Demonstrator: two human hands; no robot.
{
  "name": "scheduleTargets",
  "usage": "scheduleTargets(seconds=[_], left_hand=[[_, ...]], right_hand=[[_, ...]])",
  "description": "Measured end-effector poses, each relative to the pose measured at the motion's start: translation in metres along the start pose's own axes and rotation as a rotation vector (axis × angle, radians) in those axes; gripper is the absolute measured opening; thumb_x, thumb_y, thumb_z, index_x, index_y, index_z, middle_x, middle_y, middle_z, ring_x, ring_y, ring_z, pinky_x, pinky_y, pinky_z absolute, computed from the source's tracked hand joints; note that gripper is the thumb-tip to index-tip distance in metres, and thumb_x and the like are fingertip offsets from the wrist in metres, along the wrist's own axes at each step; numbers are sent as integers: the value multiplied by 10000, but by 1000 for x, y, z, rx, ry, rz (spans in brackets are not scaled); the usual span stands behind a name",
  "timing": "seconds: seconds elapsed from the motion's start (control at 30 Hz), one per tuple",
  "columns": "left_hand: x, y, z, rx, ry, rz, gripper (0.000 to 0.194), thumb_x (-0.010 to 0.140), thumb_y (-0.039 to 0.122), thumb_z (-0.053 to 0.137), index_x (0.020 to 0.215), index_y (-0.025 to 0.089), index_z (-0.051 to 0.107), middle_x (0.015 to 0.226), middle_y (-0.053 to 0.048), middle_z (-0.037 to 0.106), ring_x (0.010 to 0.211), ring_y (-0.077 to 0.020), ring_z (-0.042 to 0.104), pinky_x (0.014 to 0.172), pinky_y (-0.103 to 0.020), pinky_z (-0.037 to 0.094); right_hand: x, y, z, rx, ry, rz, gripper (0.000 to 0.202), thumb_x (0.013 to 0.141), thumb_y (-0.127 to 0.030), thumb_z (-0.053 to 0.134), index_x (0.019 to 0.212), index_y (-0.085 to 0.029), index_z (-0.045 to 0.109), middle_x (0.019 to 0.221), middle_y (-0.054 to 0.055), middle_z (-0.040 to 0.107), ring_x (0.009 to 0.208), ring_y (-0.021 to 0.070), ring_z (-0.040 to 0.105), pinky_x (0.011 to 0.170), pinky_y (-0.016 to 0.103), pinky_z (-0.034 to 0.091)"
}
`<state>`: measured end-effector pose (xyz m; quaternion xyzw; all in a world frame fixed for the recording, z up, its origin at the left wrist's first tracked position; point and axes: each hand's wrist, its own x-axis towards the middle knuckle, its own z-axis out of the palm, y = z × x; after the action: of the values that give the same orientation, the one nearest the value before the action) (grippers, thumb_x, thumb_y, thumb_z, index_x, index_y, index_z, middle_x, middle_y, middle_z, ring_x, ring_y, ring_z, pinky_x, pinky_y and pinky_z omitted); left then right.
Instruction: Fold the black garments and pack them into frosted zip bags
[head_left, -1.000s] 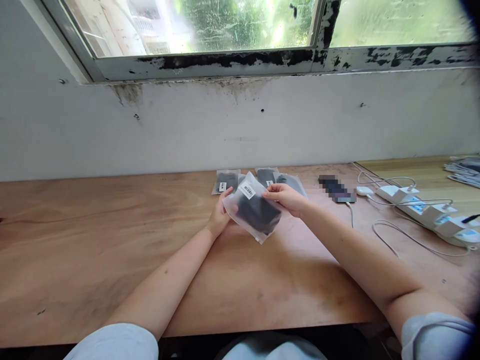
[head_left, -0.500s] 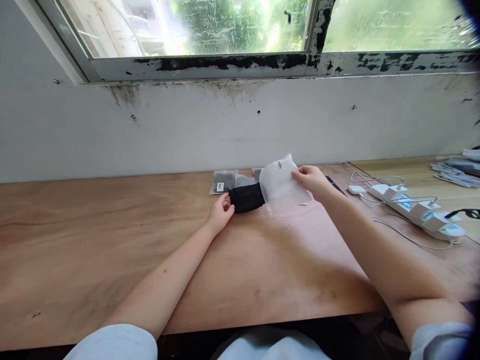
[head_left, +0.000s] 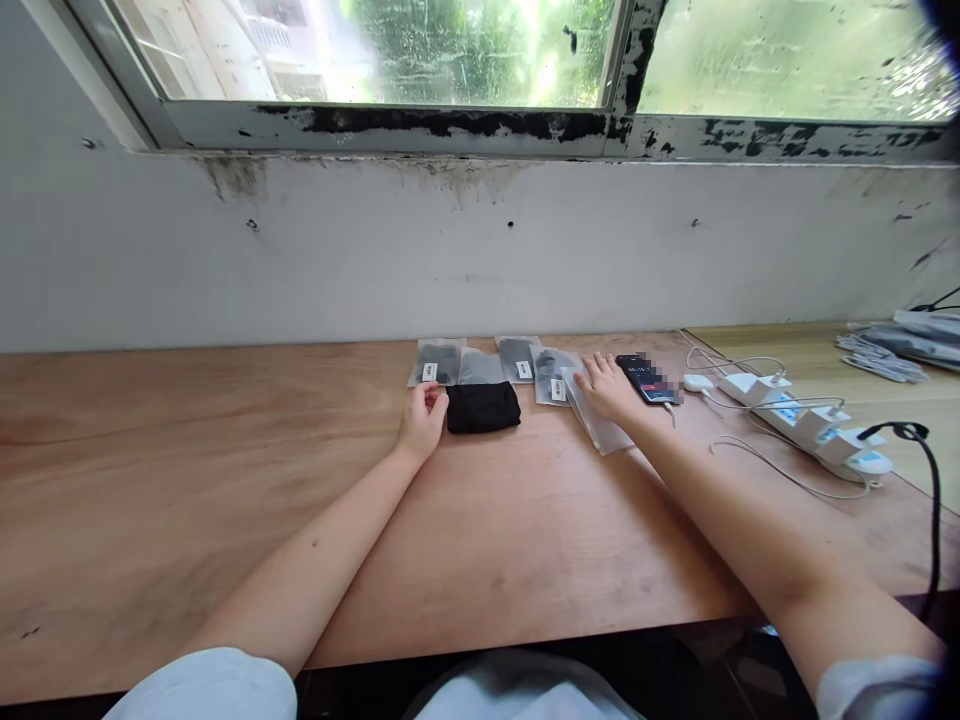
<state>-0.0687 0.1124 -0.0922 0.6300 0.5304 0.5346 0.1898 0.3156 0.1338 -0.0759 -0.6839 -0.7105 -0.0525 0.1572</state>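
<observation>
A folded black cloth [head_left: 484, 409] lies near the middle of the wooden table [head_left: 480, 530]. My left hand [head_left: 421, 424] pinches its left end between thumb and fingers. To the right, my right hand [head_left: 606, 386] rests with outstretched fingers on a frosted plastic bag [head_left: 606, 434], which lies flat and looks empty. Behind the cloth are several frosted bags with dark contents: a labelled bag [head_left: 437, 358] at the left, a bag [head_left: 481, 367] beside it, another labelled bag [head_left: 516, 357], and one more bag [head_left: 551, 372] partly under the flat bag's edge.
A phone [head_left: 646, 379] with a lit screen lies right of my right hand, a cable plugged in. Beyond it is a white power strip [head_left: 806, 420] with chargers and cords. Grey packages [head_left: 900, 345] lie at the far right. A wall [head_left: 375, 260] stands behind the table.
The frosted bag has come off the black cloth and been laid down at the right by my right hand, whose fingers have opened. My left hand keeps hold of the cloth.
</observation>
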Motion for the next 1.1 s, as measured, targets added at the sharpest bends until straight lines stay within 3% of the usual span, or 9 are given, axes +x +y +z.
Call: scheduleTargets(seconds=[0.07, 0.13, 0.33, 0.43, 0.57, 0.73, 0.9, 1.0, 1.1], left_hand=[[0, -1, 0, -8, -1, 18, 261, 902, 328, 570, 1117, 180, 586, 1060, -112, 661, 952, -227, 637, 860, -386, 521], [0, 0, 0, -11, -21, 33, 251, 902, 328, 570, 1103, 179, 594, 1071, -114, 664, 964, -227, 639, 864, -388, 525], [-1, 1, -1, 2, -60, 34, 257, 901, 353, 566, 1081, 178, 616, 1055, -100, 678, 934, -222, 653, 856, -393, 537], [1, -1, 1, 23, -71, 37, 283, 894, 350, 580, 1114, 177, 620, 1072, -106, 680, 952, -228, 659, 876, -404, 536], [2, -2, 3, 20, -76, 36, 330, 897, 339, 587, 1178, 168, 614, 1089, -120, 684, 976, -227, 662, 908, -409, 526], [2, -1, 4, 30, -90, 24, 388, 899, 356, 603, 1239, 167, 592, 1108, -125, 676, 970, -218, 657, 882, -384, 524], [2, -4, 7, 103, -189, 12, 616, 865, 406, 655, 1408, 165, 492, 1132, -124, 649, 882, -200, 628, 862, -385, 520], [0, -5, 7, 117, -193, 40, 738, 810, 375, 717, 1462, 159, 447, 1170, -134, 620, 948, -223, 616, 888, -394, 516], [-1, -1, 4, 97, -208, 70, 779, 767, 330, 752, 1468, 177, 448, 1260, -137, 589, 1039, -236, 605, 940, -389, 502]], right_hand=[[6, 2, 12, 11, -125, 69, 730, 1002, -618, 187, 1583, -187, 282, 1658, 160, 201, 1527, 384, 116, 1201, 548, 148], [10, 8, 20, 32, -197, 156, 750, 997, -639, 148, 1600, -204, 239, 1665, 166, 170, 1530, 395, 83, 1195, 576, 124], [14, 18, 25, 51, -250, 179, 786, 1002, -626, 84, 1579, -129, 277, 1642, 215, 211, 1529, 354, 140, 1200, 545, 127], [16, 13, 23, 63, -257, 219, 881, 972, -694, 95, 1579, -76, 256, 1636, 239, 206, 1524, 380, 134, 1201, 549, 124], [24, 2, 22, 30, -154, 336, 936, 965, -693, 199, 1569, 22, 198, 1619, 302, 182, 1518, 408, 120, 1202, 549, 121], [28, -8, 28, 92, -122, 315, 694, 1014, -509, 228, 1435, -7, 456, 1504, 327, 399, 1434, 405, 341, 1123, 597, 263], [18, -18, 25, 31, 90, 315, 541, 1002, -410, 322, 1299, -24, 558, 1363, 314, 538, 1344, 401, 440, 1078, 581, 320], [13, -31, 13, 12, 265, 202, 476, 1003, -350, 327, 1272, -51, 582, 1416, 278, 512, 1400, 392, 354, 1125, 604, 225], [4, -53, 2, 103, 339, -124, 429, 1019, -329, 319, 1265, -122, 602, 1439, 193, 520, 1384, 327, 378, 1145, 521, 252]])
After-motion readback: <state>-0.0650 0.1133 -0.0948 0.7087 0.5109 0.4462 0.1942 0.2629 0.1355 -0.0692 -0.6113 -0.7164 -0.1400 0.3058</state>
